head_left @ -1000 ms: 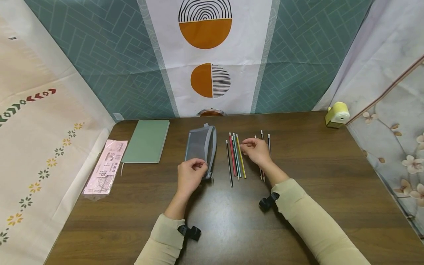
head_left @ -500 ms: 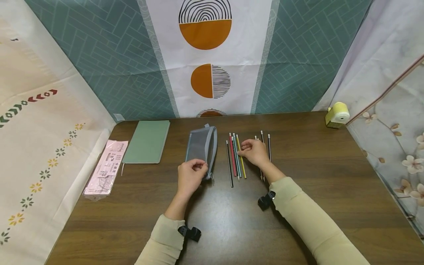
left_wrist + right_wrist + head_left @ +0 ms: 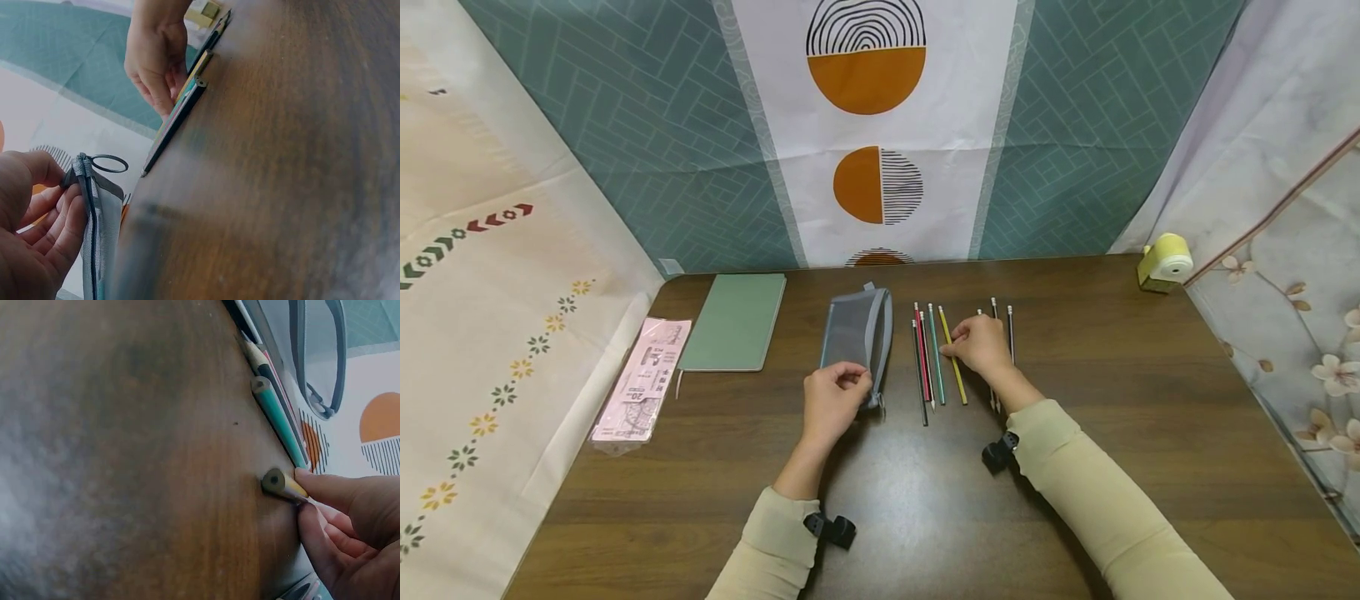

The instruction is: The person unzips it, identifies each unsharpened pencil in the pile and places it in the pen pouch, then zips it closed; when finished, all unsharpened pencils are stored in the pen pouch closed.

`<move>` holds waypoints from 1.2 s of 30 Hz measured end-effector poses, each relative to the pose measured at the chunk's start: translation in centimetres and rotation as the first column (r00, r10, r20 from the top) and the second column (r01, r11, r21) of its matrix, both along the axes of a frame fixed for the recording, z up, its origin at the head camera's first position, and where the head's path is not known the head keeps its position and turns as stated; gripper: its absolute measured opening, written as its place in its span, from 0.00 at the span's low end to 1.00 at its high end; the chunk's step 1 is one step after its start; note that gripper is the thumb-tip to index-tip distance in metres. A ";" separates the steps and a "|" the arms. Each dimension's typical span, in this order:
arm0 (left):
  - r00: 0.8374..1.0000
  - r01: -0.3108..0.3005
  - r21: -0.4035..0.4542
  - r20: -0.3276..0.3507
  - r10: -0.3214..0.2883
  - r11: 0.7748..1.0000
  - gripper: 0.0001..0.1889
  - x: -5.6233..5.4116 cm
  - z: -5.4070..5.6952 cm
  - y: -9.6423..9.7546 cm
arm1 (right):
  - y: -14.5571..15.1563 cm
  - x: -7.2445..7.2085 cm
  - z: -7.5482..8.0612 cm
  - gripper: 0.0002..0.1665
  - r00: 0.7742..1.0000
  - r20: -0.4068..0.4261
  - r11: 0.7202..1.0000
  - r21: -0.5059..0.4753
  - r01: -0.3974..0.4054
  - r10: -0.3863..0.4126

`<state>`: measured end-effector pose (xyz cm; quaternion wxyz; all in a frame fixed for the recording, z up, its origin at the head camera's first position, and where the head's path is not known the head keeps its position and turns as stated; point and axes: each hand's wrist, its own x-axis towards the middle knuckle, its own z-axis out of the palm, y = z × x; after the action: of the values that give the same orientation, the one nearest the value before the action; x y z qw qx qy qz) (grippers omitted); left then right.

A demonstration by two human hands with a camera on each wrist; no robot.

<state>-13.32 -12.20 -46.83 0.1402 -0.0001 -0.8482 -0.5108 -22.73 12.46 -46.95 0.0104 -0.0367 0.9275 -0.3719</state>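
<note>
Lying at the left of the bench, a flat pink printed packet in clear plastic sits just beside a sage-green rectangular notebook, both probably put there to leave the middle free. Next comes a grey mesh zip pouch, its parted zip on the right side, towards the pencils; the left hand has its grip pinched on the near corner, beside the dark metal zip ring, seemingly to steady it. Right of that, slim wooden pencils run near to far: a black pencil, a red pencil and another closely grouped, then a green pencil slightly apart. A yellow pencil slants away from them on the bench, the grip of the right hand pinching it between thumb and finger, perhaps to separate it. Beyond that hand lie more pencils, partly hidden, and at the far right corner a pale yellow boxy sharpener. The bench is dark brown wood grain, glossy at the near middle. Around it hang cream patterned cloth left, teal herringbone cloth far, and pale flowered cloth right.
</note>
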 end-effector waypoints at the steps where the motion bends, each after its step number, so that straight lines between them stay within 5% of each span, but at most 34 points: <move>1: 1.000 0.000 0.002 0.001 0.000 1.000 0.02 0.0 0.0 0.0 | 0.0 0.0 0.0 0.15 1.000 -0.007 1.000 0.002 -0.004 0.004; 8: 1.000 0.001 0.003 0.003 -0.001 1.000 0.02 0.0 0.0 -0.1 | 0.2 -0.3 -0.3 0.11 0.999 -0.050 1.000 -0.004 -0.018 0.018; 24: 1.000 -0.006 0.007 -0.024 0.007 1.000 0.02 -0.2 0.0 0.1 | 1.0 -0.1 0.5 0.14 0.997 0.060 0.987 -0.153 -0.039 0.048; 36: 0.996 -0.063 0.030 -0.063 0.064 0.998 0.03 -0.3 0.4 0.2 | 0.7 -0.2 1.1 0.17 0.973 0.216 0.902 -0.430 0.019 0.083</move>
<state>-13.58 -12.00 -46.39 0.1833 0.0125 -0.8356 -0.5177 -22.89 13.13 -45.88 0.1151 -0.0102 0.8145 -0.5685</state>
